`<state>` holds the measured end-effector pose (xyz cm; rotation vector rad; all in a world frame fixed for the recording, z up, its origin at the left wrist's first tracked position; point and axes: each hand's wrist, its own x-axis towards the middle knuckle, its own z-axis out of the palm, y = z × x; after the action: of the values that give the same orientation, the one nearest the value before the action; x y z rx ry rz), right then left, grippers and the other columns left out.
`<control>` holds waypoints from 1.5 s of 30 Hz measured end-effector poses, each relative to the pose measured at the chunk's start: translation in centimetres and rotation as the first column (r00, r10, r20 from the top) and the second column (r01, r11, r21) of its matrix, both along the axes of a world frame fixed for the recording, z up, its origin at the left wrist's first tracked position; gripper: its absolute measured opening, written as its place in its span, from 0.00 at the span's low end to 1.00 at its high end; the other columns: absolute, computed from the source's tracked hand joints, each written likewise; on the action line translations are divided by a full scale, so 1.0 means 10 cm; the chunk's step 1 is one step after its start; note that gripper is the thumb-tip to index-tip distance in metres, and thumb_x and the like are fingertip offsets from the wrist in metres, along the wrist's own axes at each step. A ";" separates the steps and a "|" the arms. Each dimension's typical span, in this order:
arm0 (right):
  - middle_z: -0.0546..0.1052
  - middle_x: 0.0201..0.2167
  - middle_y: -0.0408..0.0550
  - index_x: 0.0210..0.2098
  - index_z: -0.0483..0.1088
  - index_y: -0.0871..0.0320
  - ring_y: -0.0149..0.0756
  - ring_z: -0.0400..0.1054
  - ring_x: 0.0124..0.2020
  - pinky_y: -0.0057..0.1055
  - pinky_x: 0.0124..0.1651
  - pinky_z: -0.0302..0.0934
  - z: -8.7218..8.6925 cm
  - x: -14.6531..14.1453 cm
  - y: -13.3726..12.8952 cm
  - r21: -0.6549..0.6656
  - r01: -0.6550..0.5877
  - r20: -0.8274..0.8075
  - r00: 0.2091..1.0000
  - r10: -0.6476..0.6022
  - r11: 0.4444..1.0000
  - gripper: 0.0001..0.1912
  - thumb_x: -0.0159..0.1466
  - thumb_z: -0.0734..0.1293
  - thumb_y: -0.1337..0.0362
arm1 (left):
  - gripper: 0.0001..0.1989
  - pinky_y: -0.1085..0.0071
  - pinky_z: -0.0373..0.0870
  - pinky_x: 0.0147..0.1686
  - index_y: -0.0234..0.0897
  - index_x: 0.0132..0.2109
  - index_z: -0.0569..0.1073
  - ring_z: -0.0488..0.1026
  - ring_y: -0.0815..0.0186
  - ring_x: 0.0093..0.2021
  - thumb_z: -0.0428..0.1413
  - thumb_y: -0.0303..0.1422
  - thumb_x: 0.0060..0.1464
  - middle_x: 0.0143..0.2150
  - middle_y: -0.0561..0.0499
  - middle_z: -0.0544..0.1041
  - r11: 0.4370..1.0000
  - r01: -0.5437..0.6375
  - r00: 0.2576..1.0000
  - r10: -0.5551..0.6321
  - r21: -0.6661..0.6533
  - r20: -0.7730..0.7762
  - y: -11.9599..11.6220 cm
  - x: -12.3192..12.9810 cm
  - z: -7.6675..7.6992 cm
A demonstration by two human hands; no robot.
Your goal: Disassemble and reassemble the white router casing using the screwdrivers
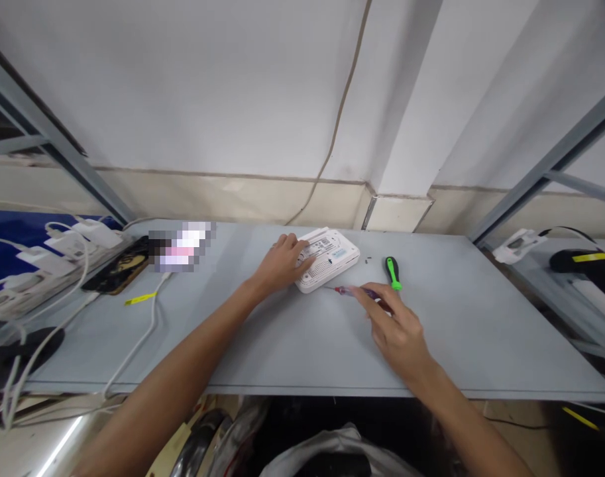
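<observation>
Two hands apart, my left hand [281, 262] splays on the white device [336, 257], long axis slanting away rightward, my right hand [400, 332] pinching a screwdriver [348, 291] by its near edge.

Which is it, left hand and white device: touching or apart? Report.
Touching. The head view shows the left hand with its fingers over the white device's upper face.

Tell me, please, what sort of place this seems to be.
Probably an electronics repair or testing bench: a white device, a green-and-black screwdriver and a crowded power strip with chargers suggest it.
</observation>
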<state>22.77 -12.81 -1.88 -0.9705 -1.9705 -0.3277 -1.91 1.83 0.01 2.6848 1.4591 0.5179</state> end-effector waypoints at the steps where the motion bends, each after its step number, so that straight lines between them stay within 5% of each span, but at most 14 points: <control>1: 0.74 0.49 0.57 0.61 0.72 0.62 0.36 0.72 0.47 0.29 0.41 0.75 -0.01 0.00 0.01 0.006 -0.004 -0.010 1.000 0.004 1.000 0.33 0.63 0.57 0.90 | 0.22 0.51 0.71 0.56 0.34 0.61 0.72 0.67 0.49 0.56 0.50 0.44 0.71 0.54 0.39 0.71 1.000 -0.004 1.000 0.004 -0.004 0.000 0.00 0.00 0.00; 10: 0.74 0.52 0.56 0.65 0.69 0.57 0.36 0.72 0.48 0.29 0.42 0.76 -0.08 -0.05 0.06 0.023 -0.004 -0.031 1.000 0.005 1.000 0.38 0.62 0.57 0.91 | 0.21 0.51 0.71 0.55 0.33 0.60 0.71 0.68 0.49 0.54 0.50 0.44 0.71 0.52 0.39 0.71 0.999 0.012 1.000 -0.012 0.036 -0.008 0.00 0.00 -0.01; 17: 0.75 0.49 0.58 0.60 0.71 0.62 0.35 0.74 0.47 0.27 0.41 0.75 -0.04 -0.07 0.06 0.022 -0.002 0.020 1.000 0.001 1.000 0.31 0.64 0.57 0.89 | 0.21 0.52 0.71 0.54 0.35 0.60 0.71 0.67 0.50 0.54 0.50 0.44 0.70 0.52 0.39 0.71 0.999 0.017 1.000 -0.017 0.034 0.006 0.01 -0.02 -0.02; 28: 0.74 0.24 0.42 0.50 0.77 0.65 0.26 0.62 0.19 0.29 0.23 0.55 0.00 -0.05 0.03 0.035 0.110 0.102 0.988 -0.113 0.993 0.11 0.75 0.63 0.69 | 0.18 0.50 0.70 0.56 0.34 0.59 0.72 0.66 0.49 0.56 0.46 0.39 0.72 0.54 0.38 0.76 1.000 0.011 1.000 -0.011 0.025 -0.009 0.02 -0.04 0.03; 33: 0.78 0.32 0.47 0.50 0.77 0.65 0.27 0.69 0.26 0.26 0.30 0.63 0.11 0.06 0.03 0.066 0.124 -0.021 0.992 -0.123 0.990 0.09 0.72 0.67 0.74 | 0.18 0.54 0.70 0.53 0.34 0.62 0.70 0.69 0.49 0.57 0.45 0.35 0.73 0.57 0.40 0.79 0.997 -0.071 0.996 0.070 -0.008 -0.059 -0.01 -0.05 0.08; 38: 0.79 0.37 0.48 0.51 0.76 0.61 0.30 0.75 0.35 0.26 0.37 0.70 0.15 0.19 0.00 0.038 0.065 -0.101 0.993 -0.061 0.997 0.13 0.69 0.69 0.78 | 0.19 0.63 0.69 0.40 0.40 0.65 0.69 0.79 0.56 0.43 0.46 0.31 0.71 0.52 0.46 0.82 0.987 -0.150 0.987 0.147 -0.059 -0.058 -0.11 0.03 0.18; 42: 0.80 0.38 0.49 0.52 0.75 0.60 0.31 0.76 0.35 0.26 0.35 0.70 0.09 0.23 -0.01 0.086 0.077 -0.002 0.997 -0.077 0.993 0.14 0.69 0.68 0.76 | 0.18 0.65 0.67 0.36 0.40 0.61 0.73 0.80 0.58 0.39 0.47 0.29 0.70 0.46 0.48 0.84 0.967 -0.252 0.968 0.252 -0.027 -0.002 -0.11 0.04 0.21; 45: 0.81 0.38 0.49 0.54 0.74 0.60 0.32 0.77 0.36 0.27 0.34 0.70 0.05 0.22 -0.02 0.116 0.089 0.068 0.993 -0.097 0.989 0.14 0.70 0.68 0.75 | 0.17 0.64 0.68 0.37 0.40 0.58 0.75 0.80 0.57 0.41 0.47 0.30 0.69 0.51 0.47 0.84 0.965 -0.262 0.965 0.262 0.006 -0.028 -0.08 0.01 0.18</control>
<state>24.96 -12.99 -1.39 -0.9914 -1.9539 -0.5283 -1.83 1.07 1.85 2.5230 1.8362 0.4945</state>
